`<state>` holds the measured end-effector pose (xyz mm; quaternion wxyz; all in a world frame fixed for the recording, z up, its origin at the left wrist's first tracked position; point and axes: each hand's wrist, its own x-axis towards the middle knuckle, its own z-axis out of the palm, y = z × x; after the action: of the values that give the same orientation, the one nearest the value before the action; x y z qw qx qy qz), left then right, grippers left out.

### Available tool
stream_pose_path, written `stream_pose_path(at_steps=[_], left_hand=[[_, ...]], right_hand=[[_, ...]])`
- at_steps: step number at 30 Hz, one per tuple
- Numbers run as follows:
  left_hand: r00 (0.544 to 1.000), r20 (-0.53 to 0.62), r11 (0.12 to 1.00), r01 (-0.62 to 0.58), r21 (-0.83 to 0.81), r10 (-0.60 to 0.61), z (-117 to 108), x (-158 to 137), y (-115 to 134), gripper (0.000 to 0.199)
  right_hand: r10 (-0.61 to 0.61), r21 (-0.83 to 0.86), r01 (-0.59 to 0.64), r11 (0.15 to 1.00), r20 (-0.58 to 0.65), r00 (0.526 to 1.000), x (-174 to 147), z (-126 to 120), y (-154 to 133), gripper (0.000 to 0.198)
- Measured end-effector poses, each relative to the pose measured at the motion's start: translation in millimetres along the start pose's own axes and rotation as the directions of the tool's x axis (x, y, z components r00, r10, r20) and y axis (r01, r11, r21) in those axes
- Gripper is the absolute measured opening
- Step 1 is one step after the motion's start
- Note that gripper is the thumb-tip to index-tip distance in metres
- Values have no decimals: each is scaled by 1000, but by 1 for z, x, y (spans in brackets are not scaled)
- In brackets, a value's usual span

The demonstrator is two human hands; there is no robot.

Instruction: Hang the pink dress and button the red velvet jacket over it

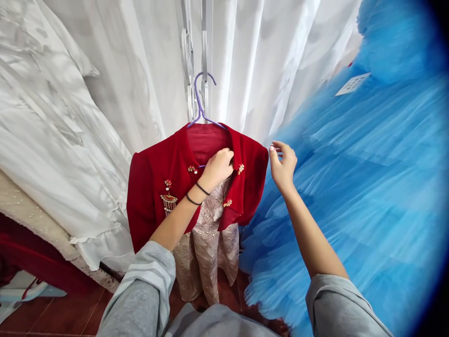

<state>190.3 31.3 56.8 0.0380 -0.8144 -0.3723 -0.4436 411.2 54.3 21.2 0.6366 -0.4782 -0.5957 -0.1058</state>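
Observation:
A short red velvet jacket (143, 182) hangs on a purple hanger (198, 96), over a shiny beige-pink patterned garment (203, 243). Flower-like clasps (241, 168) line its front edges, and a tasselled fan brooch (169, 202) sits on its chest. My left hand (218, 167) is closed at the jacket's open neck, against the inner edge of the front panel on the right; its fingertips are partly hidden. Just beyond the jacket's right-side shoulder, my right hand (285, 166) is raised with thumb and fingers bent and slightly apart, nothing visible between them.
A wide blue tulle gown (336, 196) fills the right side, with a white tag (352, 84) on it. White garments (70, 117) hang at left. Behind the hanger is a pale metal rack upright (204, 42) before white drapes (242, 56). Reddish tiles (66, 313) cover the floor.

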Motion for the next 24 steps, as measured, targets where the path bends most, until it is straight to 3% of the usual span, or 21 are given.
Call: stream_pose_path(at_steps=[2, 6, 9, 13, 18, 21, 24], left_hand=[[993, -117, 990, -14, 142, 31, -32, -5, 3, 22], [925, -375, 923, 189, 334, -54, -98, -16, -25, 27], [938, -298, 871, 288, 398, -174, -122, -25, -57, 31], [928, -239, 782, 371, 501, -287, -121, -38, -80, 38], [922, -280, 762, 380, 525, -266, -111, -49, -93, 39], [919, -282, 771, 388, 505, -277, -112, -53, -97, 41], [908, -340, 806, 384, 450, -242, -111, -58, -89, 40]], right_hand=[[-159, -49, 161, 986, 37, 987, 7, 0, -26, 38], [-325, -66, 351, 934, 251, 912, 17, 17, -64, 44], [-285, -47, 333, 942, 414, 865, 25, 38, -70, 53], [-214, -60, 267, 962, 442, 871, 31, 58, -76, 47], [-236, -41, 280, 959, 431, 871, 41, 73, -97, 45], [-259, -8, 293, 956, 446, 857, 43, 71, -105, 46], [-278, -39, 310, 950, 349, 895, 25, 57, -108, 48]])
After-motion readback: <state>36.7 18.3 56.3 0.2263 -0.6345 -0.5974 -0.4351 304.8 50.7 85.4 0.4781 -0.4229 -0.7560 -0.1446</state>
